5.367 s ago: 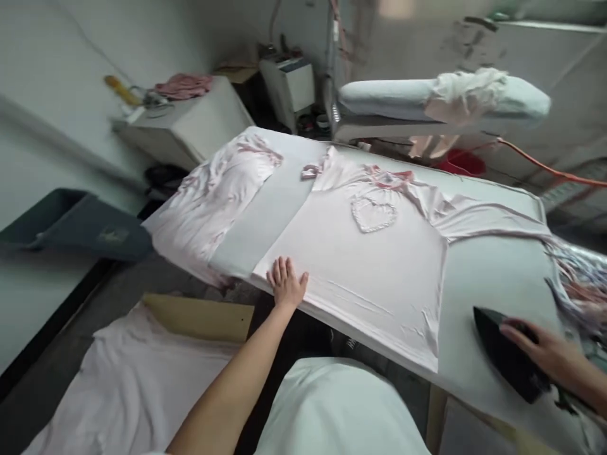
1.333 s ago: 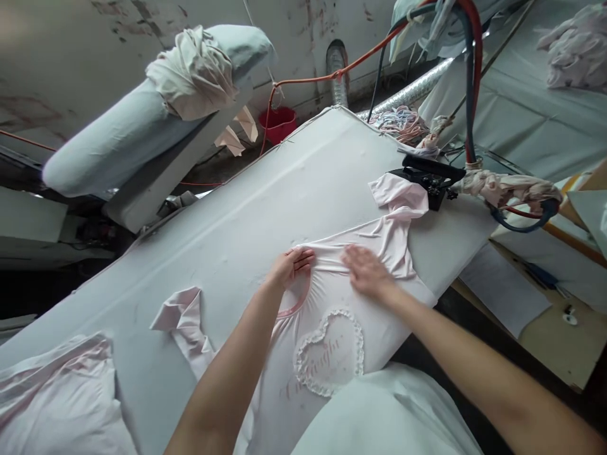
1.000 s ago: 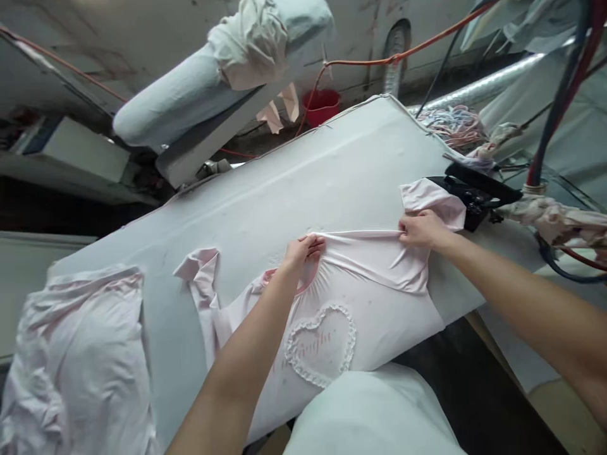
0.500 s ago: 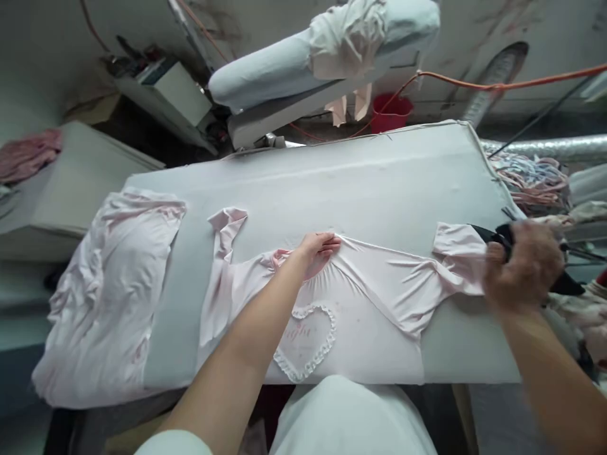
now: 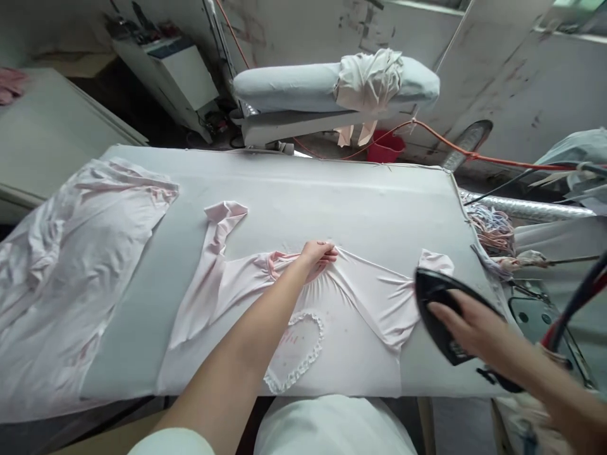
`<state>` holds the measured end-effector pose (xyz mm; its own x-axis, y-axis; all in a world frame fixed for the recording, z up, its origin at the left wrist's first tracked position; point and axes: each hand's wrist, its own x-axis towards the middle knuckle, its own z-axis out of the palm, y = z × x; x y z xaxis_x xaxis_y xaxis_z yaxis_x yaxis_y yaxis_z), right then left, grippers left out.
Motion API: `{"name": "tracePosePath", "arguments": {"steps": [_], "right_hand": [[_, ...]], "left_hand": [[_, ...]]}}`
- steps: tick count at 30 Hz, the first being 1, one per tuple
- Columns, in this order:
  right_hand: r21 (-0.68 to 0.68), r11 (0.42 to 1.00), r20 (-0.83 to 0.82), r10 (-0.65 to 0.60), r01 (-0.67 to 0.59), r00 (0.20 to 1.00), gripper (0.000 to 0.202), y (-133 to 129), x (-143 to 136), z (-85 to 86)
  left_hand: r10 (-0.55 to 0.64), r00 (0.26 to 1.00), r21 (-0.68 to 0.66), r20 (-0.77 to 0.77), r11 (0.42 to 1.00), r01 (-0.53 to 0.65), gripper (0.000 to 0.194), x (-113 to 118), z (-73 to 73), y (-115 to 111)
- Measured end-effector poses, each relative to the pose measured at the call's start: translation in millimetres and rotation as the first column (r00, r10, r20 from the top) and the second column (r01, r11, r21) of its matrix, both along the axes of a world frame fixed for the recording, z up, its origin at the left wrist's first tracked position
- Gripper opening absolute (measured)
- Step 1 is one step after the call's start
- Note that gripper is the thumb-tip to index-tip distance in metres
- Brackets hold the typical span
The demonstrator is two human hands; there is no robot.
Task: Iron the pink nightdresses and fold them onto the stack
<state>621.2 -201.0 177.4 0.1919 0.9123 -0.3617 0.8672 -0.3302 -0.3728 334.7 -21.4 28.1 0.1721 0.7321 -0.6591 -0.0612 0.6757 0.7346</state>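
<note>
On cloth-covered board (image 5: 351, 199): left hand (image 5: 317, 256) pinching creased shirt (image 5: 353, 354), right hand (image 5: 474, 325) gripping pointed iron (image 5: 435, 322); frilled heart (image 5: 300, 355), lettering (image 5: 290, 338) unclear.

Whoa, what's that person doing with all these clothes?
The person has a pink shirt spread on a big padded table. Their left hand pinches the shirt near its neck, and their right hand grips a black iron by its handle. The iron is at the sleeve on the right, which has wrinkles; I can't tell if it's pressing down. More pale pink clothes lie at the table's left end.
</note>
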Motion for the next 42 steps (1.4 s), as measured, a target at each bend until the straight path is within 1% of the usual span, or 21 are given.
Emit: {"name": "tracePosePath", "arguments": {"steps": [2, 4, 8, 10, 12, 15, 17, 18, 21, 22, 24, 27, 28, 30, 32, 33, 34, 37, 38, 41, 42], "right_hand": [[-0.118, 0.989, -0.137, 0.073, -0.089, 0.988, 0.041, 10, -51, -16.6], [-0.162, 0.978, -0.23, 0.089, -0.128, 0.969, 0.039, 18, -86, -40.4], [-0.183, 0.976, -0.2, 0.082, -0.12, 0.976, 0.036, 9, -109, -82.0], [-0.196, 0.974, -0.163, 0.084, -0.116, 0.983, 0.038, 4, -112, -91.3], [-0.179, 0.976, -0.14, 0.097, -0.122, 0.985, 0.041, 12, -119, -93.7], [-0.109, 0.984, -0.081, 0.13, -0.138, 0.988, 0.041, 52, -143, -92.4], [-0.072, 0.988, -0.053, 0.136, -0.14, 0.989, 0.041, 90, -162, -91.1], [-0.06, 0.99, -0.051, 0.122, -0.125, 0.991, 0.042, 108, -170, -90.5], [-0.066, 0.997, -0.049, 0.042, -0.045, 0.998, 0.045, 149, -180, -88.8], [-0.074, 0.997, -0.045, 0.022, -0.025, 0.999, 0.045, 157, -179, -88.2], [-0.089, 0.996, -0.034, 0.002, -0.005, 0.999, 0.045, 165, -175, -86.7], [-0.114, 0.993, -0.015, -0.045, 0.043, 0.999, 0.046, 165, -173, -83.2], [-0.127, 0.99, -0.016, -0.062, 0.059, 0.998, 0.046, 164, -176, -82.1], [-0.17, 0.985, -0.065, -0.029, 0.018, 0.997, 0.041, 162, -189, -81.1], [-0.204, 0.968, -0.141, 0.117, -0.144, 0.983, 0.034, 162, -208, -82.5], [-0.198, 0.955, -0.157, 0.191, -0.221, 0.969, 0.033, 162, -218, -83.8], [-0.18, 0.949, -0.146, 0.235, -0.26, 0.961, 0.032, 162, -229, -85.2], [-0.131, 0.964, -0.075, 0.222, -0.231, 0.972, 0.034, 159, -257, -87.4], [-0.147, 0.954, -0.067, 0.256, -0.263, 0.964, 0.034, 157, -266, -87.6], [-0.183, 0.835, -0.034, 0.522, -0.518, 0.853, 0.033, 148, -293, -89.0], [-0.176, 0.811, -0.004, 0.566, -0.557, 0.825, 0.034, 147, -303, -90.5]], "left_hand": [[0.019, 1.0, 0.029, -0.009, 0.999, -0.019, 0.01, 2, 2.2, -4], [0.035, 0.999, 0.057, -0.026, 0.998, -0.034, 0.011, 3, 3.1, -6], [0.037, 0.995, 0.093, -0.089, 0.995, -0.028, 0.015, 4, -2.5, 0], [0.007, 0.992, 0.11, -0.123, 0.994, 0.006, 0.017, 6, -6.9, 6], [-0.045, 0.985, 0.133, -0.168, 0.989, 0.068, 0.021, 9, -9.6, 13], [-0.145, 0.952, 0.152, -0.269, 0.97, 0.191, 0.027, 1, -7.9, 22], [-0.195, 0.908, 0.187, -0.37, 0.942, 0.279, 0.026, -24, -4.0, 24], [-0.192, 0.875, 0.234, -0.444, 0.918, 0.32, 0.024, -44, -2.0, 22], [-0.065, 0.744, 0.426, -0.665, 0.786, 0.449, 0.02, -123, 1.1, 10], [-0.027, 0.708, 0.467, -0.706, 0.734, 0.493, 0.017, -149, 0.2, 4], [-0.029, 0.656, 0.481, -0.754, 0.655, 0.583, 0.018, -190, -5.8, -5], [-0.084, 0.606, 0.458, -0.791, 0.575, 0.678, 0.016, -212, -19.9, -11], [-0.098, 0.62, 0.464, -0.778, 0.575, 0.673, 0.013, -213, -23.7, -11], [-0.11, 0.685, 0.49, -0.72, 0.618, 0.614, 0.02, -213, -27.7, -9], [-0.116, 0.725, 0.485, -0.679, 0.671, 0.561, 0.025, -218, -28.3, -5], [-0.111, 0.717, 0.469, -0.688, 0.685, 0.557, 0.027, -221, -28.0, -3], [-0.107, 0.692, 0.447, -0.714, 0.69, 0.569, 0.029, -225, -27.8, 0], [-0.096, 0.571, 0.354, -0.816, 0.698, 0.623, 0.03, -227, -27.6, 5], [-0.086, 0.537, 0.328, -0.839, 0.708, 0.626, 0.031, -224, -27.5, 5], [-0.07, 0.492, 0.271, -0.868, 0.764, 0.586, 0.039, -217, -25.8, 4], [-0.096, 0.486, 0.242, -0.869, 0.774, 0.585, 0.043, -221, -24.9, 3]]}}
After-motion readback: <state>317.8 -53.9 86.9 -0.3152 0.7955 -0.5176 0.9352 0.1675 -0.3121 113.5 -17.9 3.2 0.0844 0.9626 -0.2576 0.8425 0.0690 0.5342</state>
